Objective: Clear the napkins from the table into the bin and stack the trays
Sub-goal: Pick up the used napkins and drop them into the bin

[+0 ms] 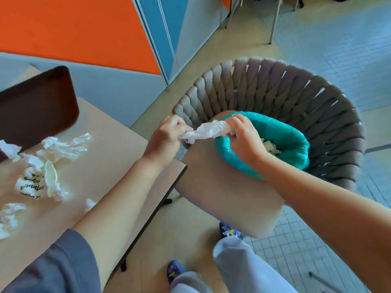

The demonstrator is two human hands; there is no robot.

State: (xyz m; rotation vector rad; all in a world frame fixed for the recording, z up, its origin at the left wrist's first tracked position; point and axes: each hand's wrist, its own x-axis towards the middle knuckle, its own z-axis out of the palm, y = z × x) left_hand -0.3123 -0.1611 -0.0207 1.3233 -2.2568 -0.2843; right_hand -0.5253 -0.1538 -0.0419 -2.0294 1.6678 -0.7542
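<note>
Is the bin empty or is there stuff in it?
Not empty. White crumpled napkins lie inside the bin, down in its teal bag.

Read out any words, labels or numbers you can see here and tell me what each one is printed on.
Black cursive lettering on the crumpled white printed napkin on the beige table: there, but upside down and too blurred to read.
Colourful print on the blue shoes: a pattern, no readable words.
Nothing else carries text.
</note>
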